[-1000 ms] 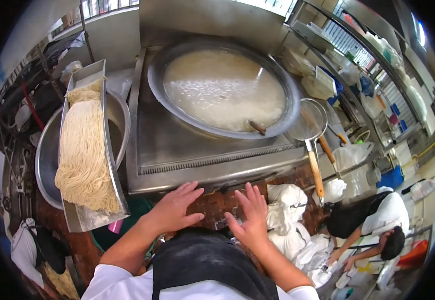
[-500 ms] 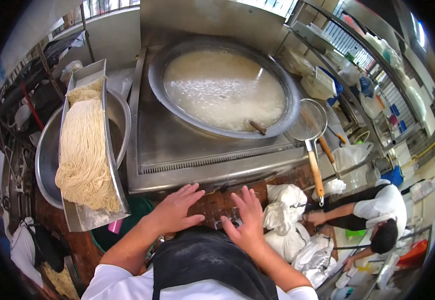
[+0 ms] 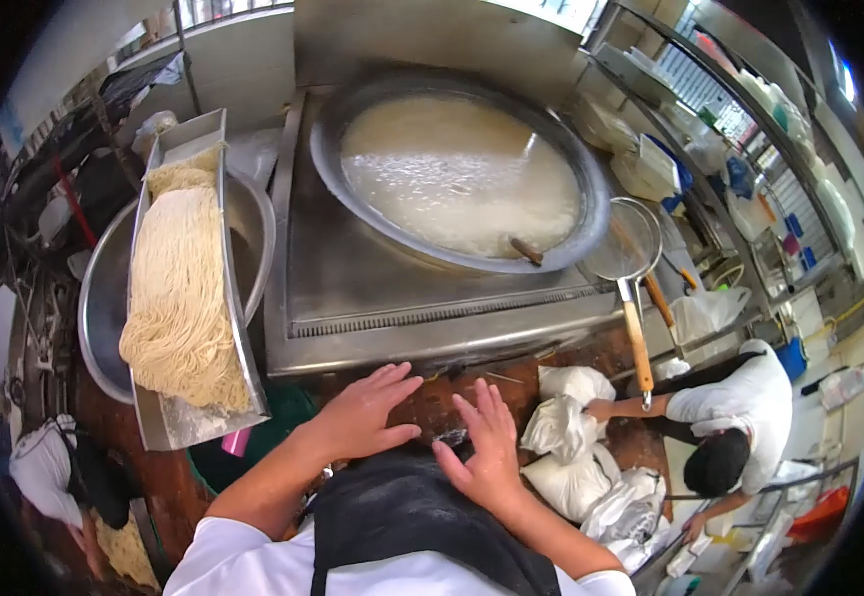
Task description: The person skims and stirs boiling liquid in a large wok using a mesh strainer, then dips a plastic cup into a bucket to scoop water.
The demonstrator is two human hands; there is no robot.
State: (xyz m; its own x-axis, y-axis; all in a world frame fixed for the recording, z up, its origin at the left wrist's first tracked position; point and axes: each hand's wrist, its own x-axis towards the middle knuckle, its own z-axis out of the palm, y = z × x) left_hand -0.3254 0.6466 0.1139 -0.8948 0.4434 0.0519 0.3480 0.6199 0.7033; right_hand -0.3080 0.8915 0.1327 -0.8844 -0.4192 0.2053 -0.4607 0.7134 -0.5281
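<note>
Noodles [image 3: 182,283] lie pale, stringy, loosely tangled in metal tray [image 3: 192,134] at nine o'clock; left hand [image 3: 360,415], right hand [image 3: 487,455] empty, apart, fingers extended.

Pale noodles [image 3: 179,288] lie heaped in a long steel tray [image 3: 166,427]; cloudy liquid [image 3: 462,179] fills much of the wide pot [image 3: 327,159].

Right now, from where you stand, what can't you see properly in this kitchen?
In the head view:
Bottom of the big round grey metal wok: hidden under cloudy pale liquid.
Middle of the round silver metal bowl: covered by the long metal tray of pale stringy noodles.
Insides of the lumpy white sacks: hidden by their own sides.
Top of the bright barred window, upper left: cut off by the picture's edge.
</note>
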